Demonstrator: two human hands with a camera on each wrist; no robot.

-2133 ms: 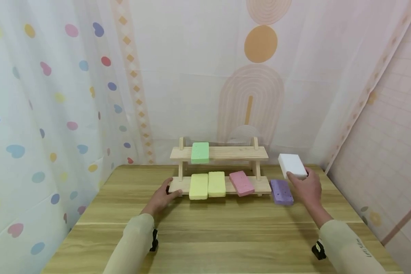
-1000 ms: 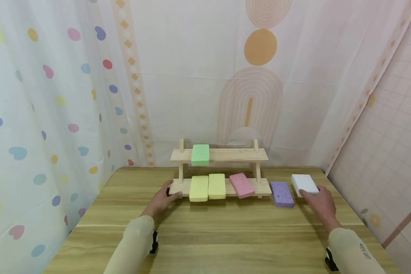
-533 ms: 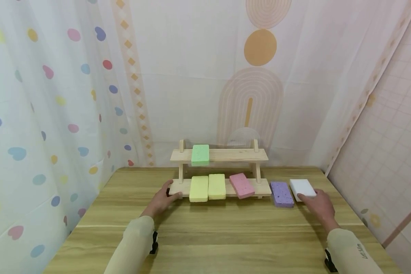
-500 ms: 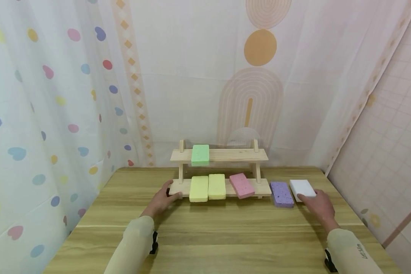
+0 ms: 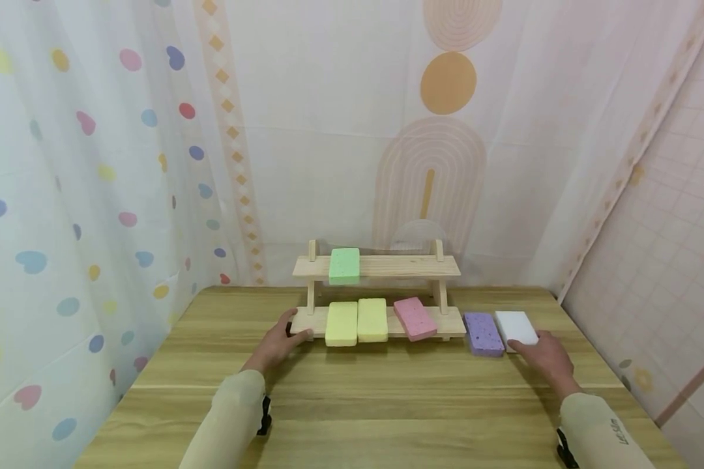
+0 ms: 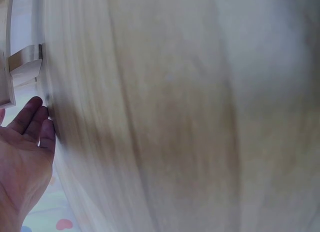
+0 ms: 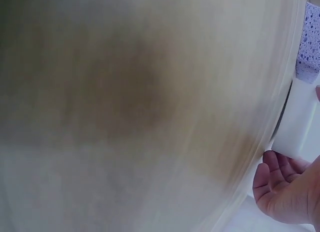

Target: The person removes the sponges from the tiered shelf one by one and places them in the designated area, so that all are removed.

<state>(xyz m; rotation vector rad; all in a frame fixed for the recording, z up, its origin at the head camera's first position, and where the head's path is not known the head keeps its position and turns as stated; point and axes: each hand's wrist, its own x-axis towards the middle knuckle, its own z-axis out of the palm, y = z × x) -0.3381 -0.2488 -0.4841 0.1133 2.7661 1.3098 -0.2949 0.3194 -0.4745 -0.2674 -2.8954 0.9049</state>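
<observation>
– Please, where is the white block [image 5: 513,324]?
– It is at the right side of the bench [image 5: 352,404], just beside the purple sponge [image 5: 484,334]. The right hand [image 5: 545,360] pinches it with thumb and fingers.
– And the left hand [image 5: 274,346]?
– This one grips the left end of the wooden rack's [image 5: 410,265] lower shelf [image 5: 311,320].

Head view overlooks the table [image 5: 352,404] wrist views see close-up.
</observation>
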